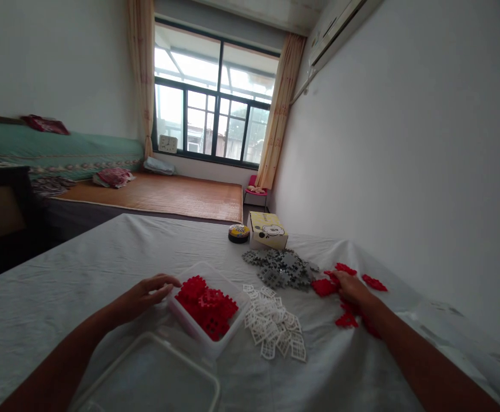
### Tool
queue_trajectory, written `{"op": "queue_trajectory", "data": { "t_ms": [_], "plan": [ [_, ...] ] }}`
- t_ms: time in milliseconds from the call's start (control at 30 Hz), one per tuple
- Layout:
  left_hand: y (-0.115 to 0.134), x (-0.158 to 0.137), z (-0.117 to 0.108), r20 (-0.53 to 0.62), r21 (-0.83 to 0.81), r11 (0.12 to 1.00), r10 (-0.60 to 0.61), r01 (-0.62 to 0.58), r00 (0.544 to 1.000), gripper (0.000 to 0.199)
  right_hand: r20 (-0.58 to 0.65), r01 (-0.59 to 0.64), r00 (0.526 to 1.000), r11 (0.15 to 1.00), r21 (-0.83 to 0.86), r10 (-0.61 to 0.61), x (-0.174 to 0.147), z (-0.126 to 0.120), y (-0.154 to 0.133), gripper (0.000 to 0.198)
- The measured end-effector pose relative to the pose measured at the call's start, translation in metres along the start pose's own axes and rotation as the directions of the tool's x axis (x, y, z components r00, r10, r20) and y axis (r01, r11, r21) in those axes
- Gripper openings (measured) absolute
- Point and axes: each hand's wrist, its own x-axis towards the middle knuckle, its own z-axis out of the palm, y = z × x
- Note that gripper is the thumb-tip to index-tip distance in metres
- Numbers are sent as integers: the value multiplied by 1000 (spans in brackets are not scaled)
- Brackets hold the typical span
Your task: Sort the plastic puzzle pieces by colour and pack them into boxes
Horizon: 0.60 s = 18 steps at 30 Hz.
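My left hand (149, 293) has its fingers curled at the left corner of a clear plastic box (229, 339), gripping its rim. Red interlocking plastic pieces (207, 306) with notched edges are heaped in the box. On the right, my right hand (353, 290) is closed over a red plastic piece (325, 287), fingertips pinched on it. More loose red pieces (346, 318) lie under and around that hand, partly hidden by it. Between the hands are a pile of white lattice-like pieces (271, 323) and, behind it, a pile of grey notched pieces (282, 269).
A clear lid (151, 377) lies in front of the box on the white tablecloth (116, 257). At the table's far side stand a yellow cartoon carton (269, 230) and a round black-sided tin (238, 233). A wall (383, 143) rises along the right.
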Motion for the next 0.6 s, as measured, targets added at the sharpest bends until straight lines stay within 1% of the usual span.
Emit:
{"op": "queue_trajectory", "data": {
  "t_ms": [100,167,233,267,300,333,367,400,433,467,500,533,567,600],
  "plan": [
    [-5,1,1,-1,-10,1000,14,-14,1000,48,-42,-47,998,997,58,50,-2,-16,9,66],
    [-10,3,1,-11,-12,999,30,-30,999,45,-65,-89,993,992,91,95,-3,-31,12,61],
    [-13,3,2,-26,-8,999,47,-47,999,42,-80,-123,987,976,177,139,-4,-50,3,54],
    [-13,3,2,-33,-4,999,53,-53,998,41,-79,-116,987,954,276,142,-5,-59,-9,51],
    [-12,3,2,-38,3,998,59,-59,998,41,-67,-83,990,908,411,121,-6,-68,-28,48],
    [-11,2,3,-41,14,998,67,-66,997,41,-49,-31,996,825,564,71,-9,-75,-52,48],
    [-10,1,3,-43,30,997,76,-75,996,41,-35,35,999,704,709,-15,-12,-80,-81,48],
    [-8,-1,3,-44,49,995,91,-89,995,42,-20,87,992,579,811,-121,-17,-83,-114,50],
    [-6,-2,4,-44,70,992,106,-103,993,43,-14,128,972,475,871,-236,-24,-85,-150,50],
    [-5,-2,4,-50,82,990,118,-114,992,43,-2,148,941,407,901,-339,-31,-84,-186,50],
    [-4,-3,5,-54,87,989,122,-117,991,44,16,162,905,377,912,-426,-39,-83,-221,49],
    [-4,-4,5,-57,86,990,118,-113,991,44,34,177,870,374,910,-493,-46,-81,-253,47],
    [-4,-4,6,-59,78,991,114,-109,992,44,54,200,839,400,894,-541,-53,-78,-282,45],
    [-5,-4,6,-58,68,992,110,-106,992,45,65,243,820,448,860,-569,-57,-75,-306,44]
  ]
}}
